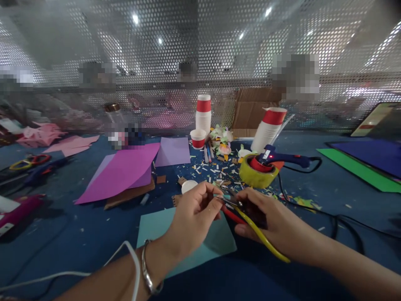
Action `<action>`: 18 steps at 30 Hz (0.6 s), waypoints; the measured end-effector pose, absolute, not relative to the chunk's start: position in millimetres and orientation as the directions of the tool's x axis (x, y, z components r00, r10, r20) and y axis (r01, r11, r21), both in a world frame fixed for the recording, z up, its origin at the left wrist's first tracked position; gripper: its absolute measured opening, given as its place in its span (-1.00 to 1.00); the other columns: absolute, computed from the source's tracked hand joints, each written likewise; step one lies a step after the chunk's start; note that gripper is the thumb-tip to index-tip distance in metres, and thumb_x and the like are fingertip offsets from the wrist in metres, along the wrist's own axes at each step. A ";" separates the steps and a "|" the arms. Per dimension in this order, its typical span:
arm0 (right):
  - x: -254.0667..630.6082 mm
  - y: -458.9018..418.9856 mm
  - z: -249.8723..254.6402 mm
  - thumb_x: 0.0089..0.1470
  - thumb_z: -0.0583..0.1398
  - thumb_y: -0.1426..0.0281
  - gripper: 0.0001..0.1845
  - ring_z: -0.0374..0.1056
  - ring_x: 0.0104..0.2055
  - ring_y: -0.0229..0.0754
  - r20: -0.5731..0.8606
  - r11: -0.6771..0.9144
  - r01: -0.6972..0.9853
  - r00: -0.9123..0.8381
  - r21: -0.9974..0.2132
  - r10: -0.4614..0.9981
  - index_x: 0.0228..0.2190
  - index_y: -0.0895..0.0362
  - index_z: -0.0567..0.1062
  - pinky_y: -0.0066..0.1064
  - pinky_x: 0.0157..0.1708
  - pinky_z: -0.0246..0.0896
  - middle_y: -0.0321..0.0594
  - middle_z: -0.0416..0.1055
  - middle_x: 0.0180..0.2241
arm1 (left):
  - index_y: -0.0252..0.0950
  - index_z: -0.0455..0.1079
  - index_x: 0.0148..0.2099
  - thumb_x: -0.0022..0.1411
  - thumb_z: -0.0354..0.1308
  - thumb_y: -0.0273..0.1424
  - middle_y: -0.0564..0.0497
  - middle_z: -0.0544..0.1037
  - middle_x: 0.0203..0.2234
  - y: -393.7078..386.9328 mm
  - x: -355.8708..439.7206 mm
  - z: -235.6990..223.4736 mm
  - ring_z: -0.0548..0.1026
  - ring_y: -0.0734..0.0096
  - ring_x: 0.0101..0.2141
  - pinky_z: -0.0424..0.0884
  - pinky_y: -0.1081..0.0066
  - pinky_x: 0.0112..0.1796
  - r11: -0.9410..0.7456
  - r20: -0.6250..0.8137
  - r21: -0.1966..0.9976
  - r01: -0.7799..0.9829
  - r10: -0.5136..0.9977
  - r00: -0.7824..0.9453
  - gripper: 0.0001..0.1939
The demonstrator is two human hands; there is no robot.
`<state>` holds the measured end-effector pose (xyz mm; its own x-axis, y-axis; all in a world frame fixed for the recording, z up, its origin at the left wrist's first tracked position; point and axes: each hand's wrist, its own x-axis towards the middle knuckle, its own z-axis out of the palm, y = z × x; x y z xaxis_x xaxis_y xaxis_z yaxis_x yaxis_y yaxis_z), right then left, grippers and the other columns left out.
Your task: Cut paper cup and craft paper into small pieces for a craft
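One teal scrap (224, 196), raised above the near middle of the blue surface (94, 238). We pinch it in the left hand (194, 213), grip clenched at the fingertips, seemingly to steady so small a piece.

One pair of pliers (261, 236), handles yellow and red. We grasp it in the right hand (267, 209), handles apart, metal tip turned to the scrap, presumably so both meet in plain sight. Whether the tip bites the scrap, we cannot tell.

One teal sheet (154, 229), flat under the left hand, probably kept close for easy reach.

One white disc (189, 185), just beyond the left hand.

One glue gun (286, 158), its red light on, resting on a yellow tape roll (246, 173), likely to keep its nozzle off the surface.

Paper bits (216, 169), strewn beyond our hands.

Markers (208, 154), lying together beside a single cup (198, 141).

Two cup stacks, one upright (203, 113), one leaning (267, 130), nested perhaps to save room.

Purple sheets (123, 169), overlapping, to our left.
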<state>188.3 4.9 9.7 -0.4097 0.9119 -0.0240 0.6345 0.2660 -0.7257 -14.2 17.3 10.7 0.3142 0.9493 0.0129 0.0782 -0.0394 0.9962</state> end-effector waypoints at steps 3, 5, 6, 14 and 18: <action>189.7 4.3 7.9 0.08 0.27 0.13 -0.63 0.26 -0.40 -0.19 -0.026 0.258 0.629 -0.406 -0.733 0.914 -0.17 0.07 0.35 -0.40 -0.42 0.20 -0.28 0.37 -0.37 | -0.29 0.34 -0.24 0.22 0.14 -0.29 0.02 0.45 -0.43 16.2 -13.3 9.6 0.38 0.50 -0.48 0.36 0.41 -0.41 -0.048 0.020 0.996 0.080 0.947 0.321 -0.84; 190.0 4.0 7.1 0.08 0.27 0.13 -0.62 0.26 -0.40 -0.20 -0.012 0.268 0.630 -0.404 -0.729 0.915 -0.17 0.07 0.35 -0.40 -0.43 0.19 -0.28 0.38 -0.36 | -0.29 0.34 -0.24 0.22 0.13 -0.30 0.03 0.44 -0.43 15.6 -13.1 9.3 0.38 0.50 -0.48 0.36 0.41 -0.41 -0.051 0.024 0.996 0.074 0.946 0.323 -0.84; 190.0 3.8 7.1 0.08 0.27 0.13 -0.63 0.26 -0.40 -0.20 -0.001 0.278 0.631 -0.405 -0.724 0.915 -0.18 0.08 0.35 -0.40 -0.43 0.18 -0.27 0.39 -0.36 | -0.29 0.34 -0.25 0.21 0.13 -0.30 0.03 0.43 -0.43 15.4 -13.1 9.2 0.38 0.50 -0.48 0.36 0.41 -0.41 -0.052 0.026 0.996 0.070 0.946 0.324 -0.84; 191.4 3.6 8.4 0.12 0.24 0.12 -0.69 0.25 -0.40 -0.20 0.038 0.336 0.678 -0.414 -0.654 0.910 -0.23 0.08 0.38 -0.40 -0.42 0.15 -0.26 0.39 -0.37 | -0.29 0.35 -0.24 0.23 0.13 -0.31 0.04 0.43 -0.45 13.9 -12.8 10.3 0.37 0.49 -0.47 0.37 0.42 -0.41 -0.055 0.028 0.996 0.069 0.939 0.344 -0.85; 192.5 1.8 5.7 0.19 0.16 0.09 -0.69 0.17 -0.47 -0.24 0.037 0.339 0.683 -0.416 -0.647 0.909 -0.35 0.07 0.35 -0.42 -0.47 0.08 -0.33 0.33 -0.47 | -0.30 0.36 -0.26 0.22 0.15 -0.28 0.03 0.44 -0.47 13.3 -12.1 11.3 0.36 0.49 -0.49 0.36 0.41 -0.42 -0.029 0.000 0.997 0.076 0.934 0.358 -0.83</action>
<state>192.5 1.8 5.7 -0.4160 0.9086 0.0370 0.6830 0.3391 -0.6470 -12.1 13.3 11.3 0.3582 0.9336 0.0004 0.0756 -0.0295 0.9967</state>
